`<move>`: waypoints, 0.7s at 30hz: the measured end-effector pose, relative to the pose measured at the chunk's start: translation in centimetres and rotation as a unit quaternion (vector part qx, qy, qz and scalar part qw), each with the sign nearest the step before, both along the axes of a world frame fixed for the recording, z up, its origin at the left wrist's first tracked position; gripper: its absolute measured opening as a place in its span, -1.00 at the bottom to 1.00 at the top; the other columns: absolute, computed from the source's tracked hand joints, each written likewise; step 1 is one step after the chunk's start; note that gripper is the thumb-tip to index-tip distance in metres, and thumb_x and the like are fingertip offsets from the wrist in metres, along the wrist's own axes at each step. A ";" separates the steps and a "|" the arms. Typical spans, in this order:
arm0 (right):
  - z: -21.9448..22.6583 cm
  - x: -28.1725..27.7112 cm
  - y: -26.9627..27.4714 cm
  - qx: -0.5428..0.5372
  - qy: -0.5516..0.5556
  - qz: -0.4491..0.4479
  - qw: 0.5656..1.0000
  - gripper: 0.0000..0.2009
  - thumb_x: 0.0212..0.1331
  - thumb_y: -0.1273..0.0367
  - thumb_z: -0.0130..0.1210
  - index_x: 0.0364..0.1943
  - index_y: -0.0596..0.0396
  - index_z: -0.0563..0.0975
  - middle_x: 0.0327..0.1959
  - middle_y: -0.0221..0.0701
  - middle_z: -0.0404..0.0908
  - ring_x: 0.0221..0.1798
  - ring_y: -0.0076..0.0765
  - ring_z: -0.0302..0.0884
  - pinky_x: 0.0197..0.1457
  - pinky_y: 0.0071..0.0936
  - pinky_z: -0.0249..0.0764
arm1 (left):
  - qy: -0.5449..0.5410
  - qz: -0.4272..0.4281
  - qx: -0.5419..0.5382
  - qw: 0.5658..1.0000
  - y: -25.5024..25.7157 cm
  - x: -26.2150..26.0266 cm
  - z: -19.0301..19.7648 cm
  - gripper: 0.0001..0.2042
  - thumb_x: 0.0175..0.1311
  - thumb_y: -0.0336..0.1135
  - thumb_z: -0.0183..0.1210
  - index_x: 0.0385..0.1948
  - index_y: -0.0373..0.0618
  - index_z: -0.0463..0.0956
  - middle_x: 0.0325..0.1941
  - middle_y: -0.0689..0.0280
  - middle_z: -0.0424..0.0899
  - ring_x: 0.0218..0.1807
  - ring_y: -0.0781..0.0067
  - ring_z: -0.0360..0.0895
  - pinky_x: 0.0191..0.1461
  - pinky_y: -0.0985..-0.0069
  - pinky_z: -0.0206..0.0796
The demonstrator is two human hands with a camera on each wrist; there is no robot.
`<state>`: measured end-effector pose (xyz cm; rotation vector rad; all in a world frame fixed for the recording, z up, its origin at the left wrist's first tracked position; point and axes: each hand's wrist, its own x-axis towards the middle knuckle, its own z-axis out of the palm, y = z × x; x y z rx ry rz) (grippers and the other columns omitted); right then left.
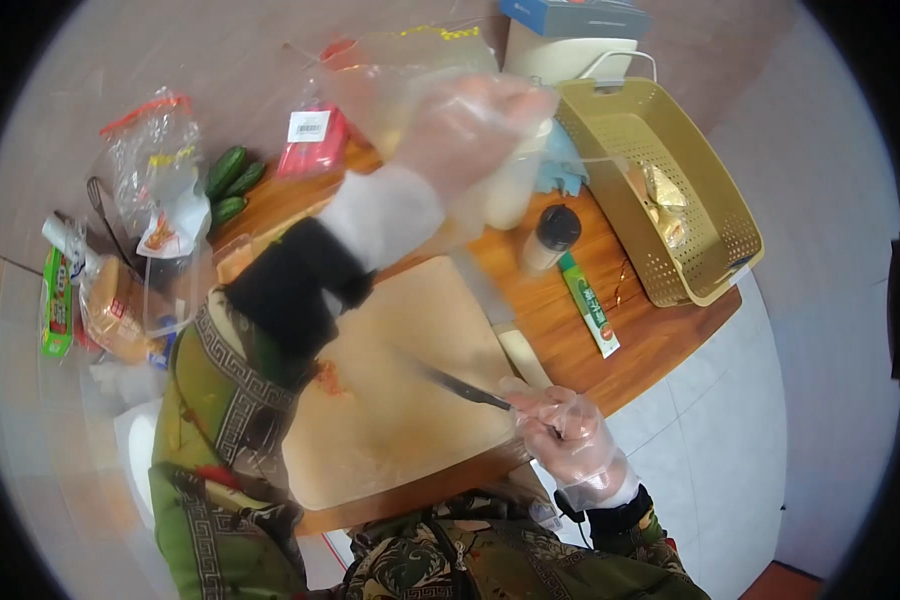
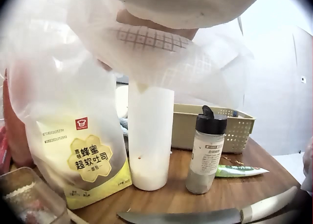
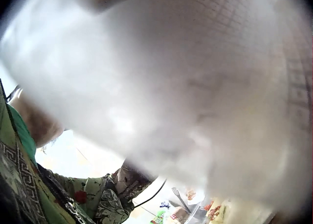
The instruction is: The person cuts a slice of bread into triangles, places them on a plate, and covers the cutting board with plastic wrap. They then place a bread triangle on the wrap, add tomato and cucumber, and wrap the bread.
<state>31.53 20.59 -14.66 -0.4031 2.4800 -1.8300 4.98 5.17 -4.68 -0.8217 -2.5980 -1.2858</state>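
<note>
My left hand (image 1: 470, 130), in a clear plastic glove and blurred in the head view, reaches across the board and grips the upper part of a white bottle (image 2: 150, 141). Its glove hides the bottle's top. The bottle's base is at the wooden table. My gloved right hand (image 1: 570, 445) holds a slim dark knife (image 1: 465, 388), its blurred blade pointing left over the cutting board (image 1: 420, 420). Orange crumbs (image 1: 330, 378) lie on that board. Beside the bottle stand a bread bag (image 2: 93, 155) and a black-capped seasoning shaker (image 2: 208, 153). Pale blur fills most of the right wrist view.
A knife with a cream handle (image 1: 522, 355) lies along the board's right edge. Further right are a green tube (image 1: 590, 305) and a tan basket (image 1: 735, 235) holding gold-wrapped pieces. Cucumbers (image 1: 232, 180), a red packet (image 1: 313, 150) and a clear plastic box (image 1: 178, 290) are at the left.
</note>
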 end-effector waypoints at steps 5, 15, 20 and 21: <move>0.1 0.1 -0.5 -0.060 -0.032 0.002 0.998 -0.71 0.26 0.67 0.07 0.00 0.21 0.68 -0.02 -0.19 0.71 -0.18 -0.48 0.60 -0.09 -0.53 0.48 | 0.420 0.040 -0.187 0.887 -0.5 -0.3 -1.7 -0.59 0.41 -0.07 0.13 0.20 -0.03 0.57 0.11 0.11 0.73 0.14 0.10 0.67 0.28 0.30 0.45; 0.3 -0.2 -1.9 -0.015 -0.050 -0.033 0.998 -0.68 0.22 0.62 0.21 0.06 0.16 0.69 -0.04 -0.14 0.74 -0.13 -0.30 0.71 -0.02 -0.45 0.58 | 0.153 -0.012 -0.014 0.988 -10.7 9.8 3.2 -0.70 0.40 -0.33 0.27 0.08 -0.26 0.65 -0.26 0.15 0.79 -0.27 0.46 0.72 -0.11 0.55 0.52; 1.3 -0.7 -2.8 0.039 -0.052 -0.007 0.998 -0.68 0.23 0.61 0.23 0.07 0.14 0.69 -0.07 -0.14 0.74 -0.14 -0.26 0.72 -0.02 -0.45 0.58 | -0.007 0.083 0.022 0.996 -17.6 12.5 1.7 -0.74 0.38 -0.28 0.27 -0.03 -0.25 0.69 -0.24 0.25 0.77 -0.23 0.43 0.66 -0.11 0.50 0.49; 1.7 -1.0 -3.2 0.048 -0.039 0.005 0.998 -0.68 0.23 0.60 0.23 0.07 0.13 0.69 -0.06 -0.14 0.74 -0.13 -0.24 0.72 -0.03 -0.44 0.58 | -0.145 0.141 0.015 0.979 -18.5 13.4 2.2 -0.72 0.45 -0.35 0.23 0.10 -0.24 0.66 -0.08 0.35 0.78 -0.04 0.62 0.63 0.09 0.62 0.47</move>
